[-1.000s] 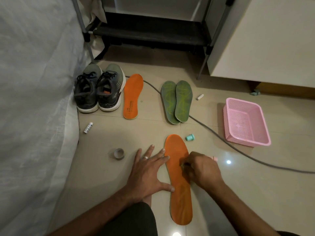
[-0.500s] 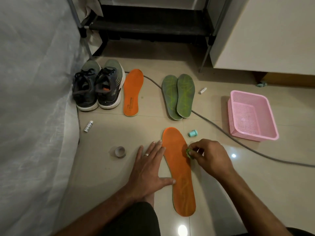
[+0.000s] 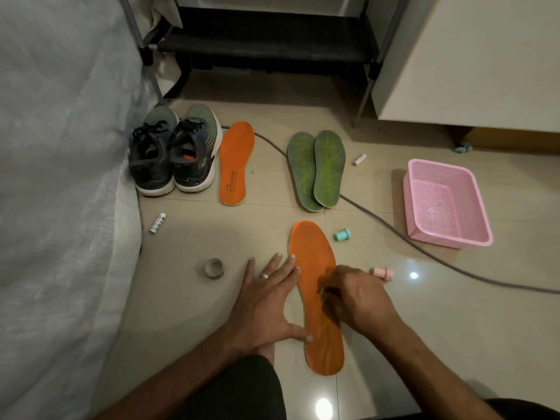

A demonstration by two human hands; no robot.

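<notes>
The left hand [image 3: 266, 301] lies flat on the floor in the lower middle of the frame, fingers straight and spread. Its fingertips touch the left edge of the near orange insole [image 3: 312, 253] and its thumb presses on the insole's lower part. The right hand [image 3: 357, 298] sits just to the right of it, with the two hands apart and the insole between them. Its fingers are curled and pinch a small green piece [image 3: 321, 294] against the insole's middle; I cannot make out what that piece is, as it is blurred. The insole lies lengthwise on the tiled floor [image 3: 424, 328], toe toward the top of the frame. Just beside its toe, to the right, I see a teal cap [image 3: 342, 234], and a pale pink cap [image 3: 383, 273] lies right behind the right hand. Left of the left hand sits a grey tape roll [image 3: 213, 268], with a white tube [image 3: 158, 223] further up and left. Toward the middle of the frame lie a second orange insole [image 3: 236, 165], a pair of green insoles [image 3: 316, 169] overlapping each other, and a pair of dark shoes [image 3: 172, 153] at the left by the white sheet [image 3: 60, 177]. A grey cable [image 3: 424, 253] runs across the floor toward the right edge, passing in front of a pink basket [image 3: 439, 165].
</notes>
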